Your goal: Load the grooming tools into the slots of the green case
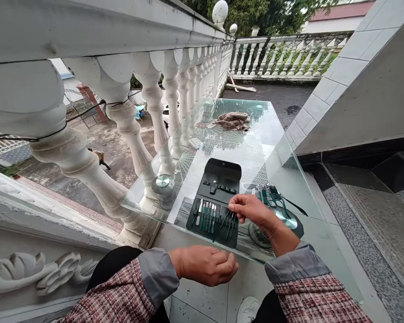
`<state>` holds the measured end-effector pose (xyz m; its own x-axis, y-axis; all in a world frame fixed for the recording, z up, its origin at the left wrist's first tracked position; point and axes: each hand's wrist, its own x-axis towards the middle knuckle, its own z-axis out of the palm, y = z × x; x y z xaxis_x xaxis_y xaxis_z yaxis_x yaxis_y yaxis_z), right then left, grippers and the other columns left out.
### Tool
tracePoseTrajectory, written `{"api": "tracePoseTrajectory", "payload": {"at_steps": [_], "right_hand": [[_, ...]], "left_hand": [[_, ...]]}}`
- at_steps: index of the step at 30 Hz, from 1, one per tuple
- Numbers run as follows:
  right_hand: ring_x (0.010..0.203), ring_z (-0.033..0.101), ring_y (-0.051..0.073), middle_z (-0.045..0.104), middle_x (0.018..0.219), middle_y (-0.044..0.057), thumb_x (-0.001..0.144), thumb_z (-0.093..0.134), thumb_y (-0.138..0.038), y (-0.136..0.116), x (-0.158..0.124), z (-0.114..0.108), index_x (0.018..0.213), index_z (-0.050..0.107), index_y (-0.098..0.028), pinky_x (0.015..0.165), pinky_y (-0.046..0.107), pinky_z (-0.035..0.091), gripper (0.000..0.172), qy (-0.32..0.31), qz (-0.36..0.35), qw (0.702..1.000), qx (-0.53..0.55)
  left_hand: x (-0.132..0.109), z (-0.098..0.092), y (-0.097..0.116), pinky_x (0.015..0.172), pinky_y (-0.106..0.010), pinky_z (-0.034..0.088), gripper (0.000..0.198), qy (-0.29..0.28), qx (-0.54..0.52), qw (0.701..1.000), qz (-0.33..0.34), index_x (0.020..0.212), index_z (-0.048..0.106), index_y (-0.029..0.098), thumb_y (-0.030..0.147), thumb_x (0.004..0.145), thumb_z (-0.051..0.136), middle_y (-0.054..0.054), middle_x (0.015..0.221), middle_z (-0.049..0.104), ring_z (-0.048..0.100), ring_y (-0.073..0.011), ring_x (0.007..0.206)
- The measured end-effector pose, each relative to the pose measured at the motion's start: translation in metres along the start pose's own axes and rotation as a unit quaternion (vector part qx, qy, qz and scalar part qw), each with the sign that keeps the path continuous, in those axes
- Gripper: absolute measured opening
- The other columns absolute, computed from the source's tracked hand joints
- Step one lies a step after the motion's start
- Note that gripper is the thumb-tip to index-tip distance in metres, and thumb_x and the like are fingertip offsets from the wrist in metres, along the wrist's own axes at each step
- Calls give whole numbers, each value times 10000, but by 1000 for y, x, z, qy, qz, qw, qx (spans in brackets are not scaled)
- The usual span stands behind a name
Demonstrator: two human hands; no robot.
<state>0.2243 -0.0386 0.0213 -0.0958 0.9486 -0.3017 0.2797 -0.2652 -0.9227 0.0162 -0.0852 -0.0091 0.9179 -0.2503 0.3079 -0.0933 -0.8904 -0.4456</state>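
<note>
Plainly laid out: an unfolded tool case under two hands

A black case (211, 196) lies unfolded on a glass table (283, 154), near the edge closest to the person. Its lower panel holds a row of slim tools. On the left side of that row stand silver-headed tools (206, 216), side by side and roughly parallel; on the right side are thinner, darker tools (229, 231), set at a slight slant. The upper panel carries a band of small dark loops (218, 186), and what sits in them is too dark to tell. Above them, the rounded flap (223, 165) lies flat, with a small stud near its top edge.

The right hand (256, 211) reaches over the right side of the case, thumb and index fingertip pinched together at the upper ends of the thinner tools. Whether a tool is clamped between them cannot be told. The left hand (207, 266) hangs just in front of the table edge, its fingers curled inward; whether they grip anything is hidden.

Beside the right wrist, a cluster of dark and shiny items (272, 195) rests on the glass, partly covered by the arm. Farther back lies a crumpled brown cloth (233, 121).
</note>
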Motion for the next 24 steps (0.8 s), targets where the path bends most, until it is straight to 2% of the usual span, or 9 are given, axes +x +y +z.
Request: {"api": "tracePoseTrajectory", "payload": {"at_steps": [4, 10, 14, 20, 24], "right_hand": [[391, 417, 57, 453, 442, -71, 573, 664, -385, 2, -2, 0, 624, 515, -169, 374, 197, 375, 268, -2, 12, 1000, 5], [392, 415, 52, 449, 451, -71, 564, 663, -364, 6, -2, 4, 608, 523, -162, 368, 195, 378, 249, -4, 11, 1000, 16], [370, 407, 54, 442, 427, -72, 547, 659, -384, 10, 3, 4, 595, 517, -168, 357, 199, 370, 262, 25, 4, 999, 21], [371, 404, 59, 437, 432, -68, 512, 688, -409, 12, 7, 3, 571, 520, -174, 350, 208, 373, 295, 47, -1, 998, 46], [414, 425, 68, 456, 475, -56, 473, 729, -403, 13, 7, -12, 564, 523, -174, 368, 213, 389, 321, 97, 9, 993, 69]], "left_hand": [[-3, -4, -4, 620, -231, 453, 266, 51, -22, 998, 1, 1103, 592, 99, 207, 896, 465, -113, 1043, 564, 537, -100, 721], [-4, 0, -9, 679, -272, 477, 234, 23, -10, 996, -88, 1064, 599, 79, 177, 887, 481, -106, 983, 590, 548, -137, 777], [-5, 5, -9, 682, -268, 481, 235, 34, -2, 996, -87, 1068, 601, 79, 164, 882, 485, -113, 1016, 602, 556, -142, 797], [-7, 4, -9, 686, -260, 484, 250, 12, 8, 997, -69, 1082, 605, 90, 174, 897, 459, -136, 1147, 585, 555, -138, 819], [-7, 6, -10, 690, -262, 486, 232, 20, -2, 997, -71, 1058, 617, 102, 172, 889, 475, -131, 1125, 607, 560, -146, 830]]}}
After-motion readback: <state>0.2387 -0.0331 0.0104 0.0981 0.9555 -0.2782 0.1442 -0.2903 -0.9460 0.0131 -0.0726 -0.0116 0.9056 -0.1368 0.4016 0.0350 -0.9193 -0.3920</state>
